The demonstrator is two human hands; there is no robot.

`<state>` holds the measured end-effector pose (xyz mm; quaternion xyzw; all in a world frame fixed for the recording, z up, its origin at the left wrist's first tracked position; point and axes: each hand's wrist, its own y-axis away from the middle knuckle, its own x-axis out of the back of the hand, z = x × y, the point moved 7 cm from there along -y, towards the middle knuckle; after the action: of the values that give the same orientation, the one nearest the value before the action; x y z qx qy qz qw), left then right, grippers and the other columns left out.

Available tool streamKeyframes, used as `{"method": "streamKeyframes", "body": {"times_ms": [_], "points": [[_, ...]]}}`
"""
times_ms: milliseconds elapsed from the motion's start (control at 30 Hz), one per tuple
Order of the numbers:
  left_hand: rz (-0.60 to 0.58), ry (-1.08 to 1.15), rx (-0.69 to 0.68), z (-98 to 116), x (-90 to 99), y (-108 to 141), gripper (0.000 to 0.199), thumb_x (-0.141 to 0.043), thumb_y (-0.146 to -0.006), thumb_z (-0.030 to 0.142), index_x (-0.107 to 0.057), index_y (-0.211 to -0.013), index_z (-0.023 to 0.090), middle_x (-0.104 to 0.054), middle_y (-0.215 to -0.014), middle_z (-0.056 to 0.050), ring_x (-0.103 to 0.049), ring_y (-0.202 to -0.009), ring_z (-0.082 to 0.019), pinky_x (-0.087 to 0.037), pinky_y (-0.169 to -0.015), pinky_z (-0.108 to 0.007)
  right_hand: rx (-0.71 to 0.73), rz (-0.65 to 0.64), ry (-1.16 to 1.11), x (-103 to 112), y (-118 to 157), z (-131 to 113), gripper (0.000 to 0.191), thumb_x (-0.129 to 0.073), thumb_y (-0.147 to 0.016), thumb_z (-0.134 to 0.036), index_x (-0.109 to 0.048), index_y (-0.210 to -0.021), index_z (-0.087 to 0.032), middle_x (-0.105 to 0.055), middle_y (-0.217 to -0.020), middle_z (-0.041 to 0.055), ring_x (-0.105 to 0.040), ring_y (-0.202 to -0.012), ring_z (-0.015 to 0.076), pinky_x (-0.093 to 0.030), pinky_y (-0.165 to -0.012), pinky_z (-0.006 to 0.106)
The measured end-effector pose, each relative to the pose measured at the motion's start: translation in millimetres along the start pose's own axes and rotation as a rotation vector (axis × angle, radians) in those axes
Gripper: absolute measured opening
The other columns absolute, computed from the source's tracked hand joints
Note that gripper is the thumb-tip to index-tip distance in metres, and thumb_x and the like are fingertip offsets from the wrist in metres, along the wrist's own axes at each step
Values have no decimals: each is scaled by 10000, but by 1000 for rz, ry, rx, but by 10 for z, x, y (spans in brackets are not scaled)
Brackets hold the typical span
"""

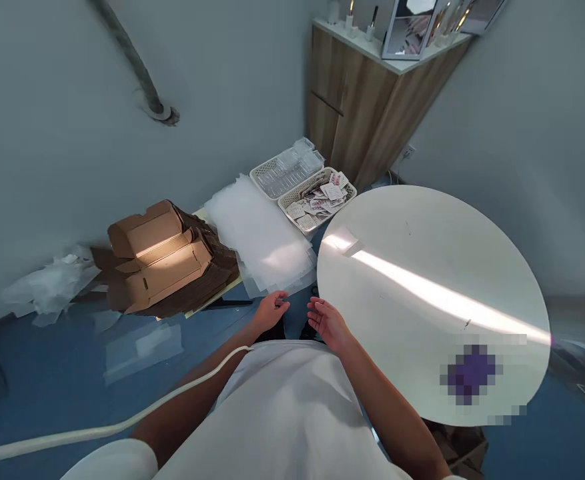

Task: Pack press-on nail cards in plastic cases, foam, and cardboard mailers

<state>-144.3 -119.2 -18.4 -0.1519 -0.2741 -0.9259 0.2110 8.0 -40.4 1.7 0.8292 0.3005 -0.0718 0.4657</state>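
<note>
My left hand (271, 312) hovers in front of my body with its fingers loosely bent and apart, holding nothing. My right hand (328, 323) faces it across a small gap, palm turned inward, fingers spread and nothing in them. Just beyond the left hand lies a pile of translucent white plastic sheets or bags (262, 233). The near left edge of a round white table (397, 280) is beside the right hand. Left of the sheets, a stack of flattened brown cardboard boxes (165, 270) has a partly folded box on top.
Behind the sheets are a basket of clear plastic cases (285, 173) and a basket of printed cards (317, 203). A wooden cabinet (355, 100) stands in the corner. Crumpled plastic (55, 283) lies far left. A white cable (122, 423) crosses my left arm. A blurred purple item (472, 372) is on the table.
</note>
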Motion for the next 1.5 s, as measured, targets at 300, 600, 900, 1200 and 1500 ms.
{"method": "streamKeyframes", "body": {"times_ms": [300,600,900,1200,1500], "points": [[132,-156,-97,-113,1006,539,363,-440,-800,368,-503,-1118,205,-584,-1087,-80,-581,-907,-173,-479,-754,-297,6,-122,-70,-738,-9,-161,181,-630,-682,-304,-604,-842,-226,-642,-795,18,-590,-588,106,-482,-535,241],[289,-406,-290,-303,2266,1050,301,-450,-785,334,-545,-1056,244,-568,-1113,-56,-525,-1028,-207,-403,-896,-338,200,-310,284,-2042,-288,-335,221,-638,-673,-331,-603,-868,-232,-628,-836,10,-585,-644,91,-459,-576,224],[303,-634,-146,-444,2663,736,335,-532,-715,365,-574,-1007,204,-598,-1020,-112,-555,-957,-281,-431,-784,-377,798,-135,1200,-3046,-522,-307,379,-587,-675,-258,-566,-1049,-206,-512,-1215,77,-454,-1146,225,-350,-961,393],[271,-629,-70,-639,2725,607,261,-564,-697,350,-626,-894,190,-614,-956,-99,-571,-918,-254,-447,-730,-321,773,-63,1594,-3106,-758,-53,494,-527,-725,-325,-489,-1185,-150,-428,-1297,125,-355,-1231,262,-308,-991,393],[238,-523,-140,-658,2796,503,246,-418,-797,255,-653,-800,184,-657,-850,-79,-591,-820,-211,-428,-708,-293,1086,32,1602,-3207,-444,5,315,-461,-774,-227,-554,-1072,-193,-552,-1113,90,-493,-1041,222,-386,-884,371]]}}
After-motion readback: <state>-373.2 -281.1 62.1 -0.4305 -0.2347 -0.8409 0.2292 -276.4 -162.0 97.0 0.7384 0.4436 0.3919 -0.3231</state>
